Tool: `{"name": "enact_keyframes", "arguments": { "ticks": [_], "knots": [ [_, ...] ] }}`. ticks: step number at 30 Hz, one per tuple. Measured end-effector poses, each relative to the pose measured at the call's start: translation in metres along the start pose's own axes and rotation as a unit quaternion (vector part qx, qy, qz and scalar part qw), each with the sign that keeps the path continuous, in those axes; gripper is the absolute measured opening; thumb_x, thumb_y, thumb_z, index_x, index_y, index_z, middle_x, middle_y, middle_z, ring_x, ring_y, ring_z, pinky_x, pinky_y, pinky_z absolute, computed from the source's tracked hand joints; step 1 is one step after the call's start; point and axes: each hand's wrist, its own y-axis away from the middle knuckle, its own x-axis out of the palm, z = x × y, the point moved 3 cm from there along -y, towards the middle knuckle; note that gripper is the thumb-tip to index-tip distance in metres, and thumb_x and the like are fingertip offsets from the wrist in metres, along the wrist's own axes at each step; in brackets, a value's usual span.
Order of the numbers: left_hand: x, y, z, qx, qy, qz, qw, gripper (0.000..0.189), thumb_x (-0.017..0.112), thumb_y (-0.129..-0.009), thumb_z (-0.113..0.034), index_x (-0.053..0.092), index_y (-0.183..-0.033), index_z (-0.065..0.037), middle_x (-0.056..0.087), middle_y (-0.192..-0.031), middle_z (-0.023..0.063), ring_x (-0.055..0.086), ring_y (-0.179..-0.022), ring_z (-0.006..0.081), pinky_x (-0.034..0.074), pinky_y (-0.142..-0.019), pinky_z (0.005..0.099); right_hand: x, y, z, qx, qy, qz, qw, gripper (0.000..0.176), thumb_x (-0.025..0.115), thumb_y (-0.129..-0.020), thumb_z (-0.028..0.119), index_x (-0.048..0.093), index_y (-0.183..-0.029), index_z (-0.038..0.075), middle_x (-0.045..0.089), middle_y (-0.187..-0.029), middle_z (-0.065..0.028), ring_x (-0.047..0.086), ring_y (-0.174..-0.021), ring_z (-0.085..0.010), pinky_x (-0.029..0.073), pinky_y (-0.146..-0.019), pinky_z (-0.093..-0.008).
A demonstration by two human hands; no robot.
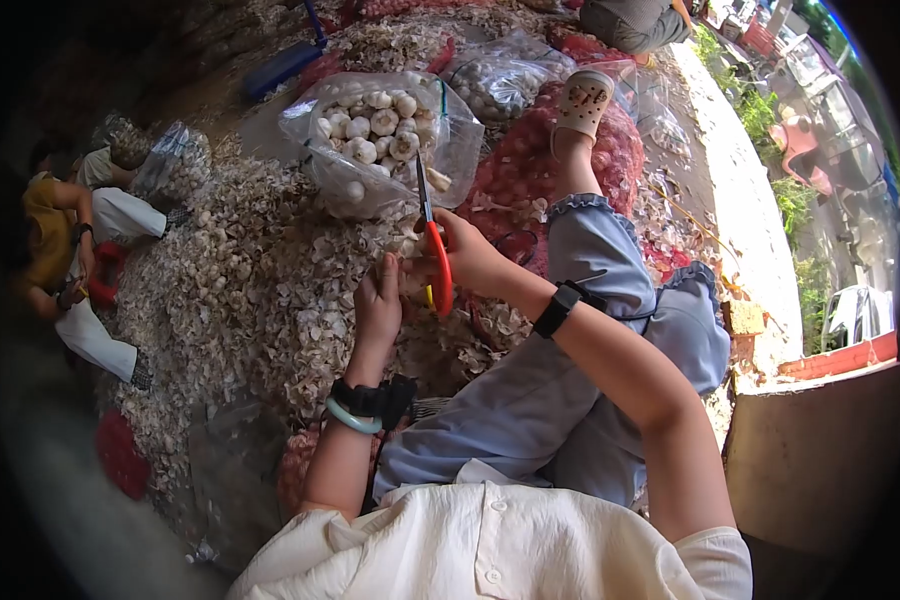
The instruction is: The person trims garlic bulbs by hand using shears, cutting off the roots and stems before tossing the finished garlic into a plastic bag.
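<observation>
Red-handled scissors are in my right hand, their blades pointing up toward the clear bag. My left hand is closed just to the left, with its thumb up, close to the fingers of my right hand. Something pale, perhaps a garlic bulb, shows between the two hands, but it is too small and covered to make out. Beyond the hands stands an open clear plastic bag holding several whole garlic bulbs. Dry garlic skins lie heaped under and around the bag.
Red mesh sacks of garlic lie beyond my outstretched leg. Another filled clear bag is behind them. At the left sits a person in a yellow top. A blue dustpan lies at the top, and another person is at the top right.
</observation>
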Motion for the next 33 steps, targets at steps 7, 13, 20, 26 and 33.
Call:
{"name": "enact_keyframes", "arguments": {
  "ticks": [7,13,20,26,33],
  "knots": [
    [-0.013,-0.006,-0.010,0.109,-0.089,0.031,0.990,0.051,0.044,-0.096,-0.048,0.058,-0.082,-0.001,0.054,-0.058,0.0027,0.052,-0.045,0.0102,0.038,-0.043,0.0258,0.001,-0.001,0.000,-0.018,-0.022,0.037,0.999,0.062,0.084,-0.065,0.025,0.050,-0.110,0.001,0.059,-0.090,-0.0050,0.055,-0.081,-0.0122,0.048,-0.070,-0.0290],
    [-0.034,-0.010,-0.018,0.116,-0.024,0.075,0.990,0.050,0.038,-0.099,-0.045,0.058,-0.084,-0.001,0.055,-0.060,0.0010,0.050,-0.044,0.0087,0.036,-0.039,0.0233,0.003,0.007,0.016,0.010,-0.015,0.080,0.997,0.056,0.085,-0.066,0.025,0.049,-0.101,0.002,0.053,-0.084,-0.0008,0.051,-0.079,-0.0092,0.047,-0.069,-0.0277],
    [-0.017,-0.008,-0.011,0.052,0.189,0.015,0.980,0.041,0.042,-0.098,-0.041,0.060,-0.100,-0.003,0.063,-0.072,0.0040,0.056,-0.051,0.0094,0.043,-0.044,0.0226,0.001,0.005,0.021,0.030,-0.107,0.061,0.992,0.054,0.085,-0.067,0.024,0.050,-0.101,0.002,0.052,-0.083,-0.0006,0.051,-0.081,-0.0090,0.047,-0.071,-0.0272],
    [0.000,0.000,-0.016,0.077,0.095,0.066,0.990,0.043,0.062,-0.088,-0.040,0.055,-0.108,-0.002,0.063,-0.076,0.0054,0.061,-0.057,0.0127,0.049,-0.050,0.0272,-0.007,0.001,0.006,-0.008,-0.022,-0.029,0.999,0.058,0.082,-0.069,0.023,0.050,-0.111,-0.001,0.057,-0.092,-0.0047,0.054,-0.085,-0.0115,0.047,-0.075,-0.0278],
    [-0.022,0.001,-0.034,0.084,0.029,0.144,0.986,0.036,0.054,-0.094,-0.035,0.054,-0.099,0.001,0.058,-0.064,0.0056,0.057,-0.048,0.0135,0.043,-0.042,0.0232,-0.009,0.008,0.039,0.026,-0.092,0.026,0.995,0.045,0.080,-0.075,0.021,0.049,-0.102,0.001,0.055,-0.084,-0.0019,0.058,-0.076,-0.0101,0.051,-0.064,-0.0260]
  ]
}}
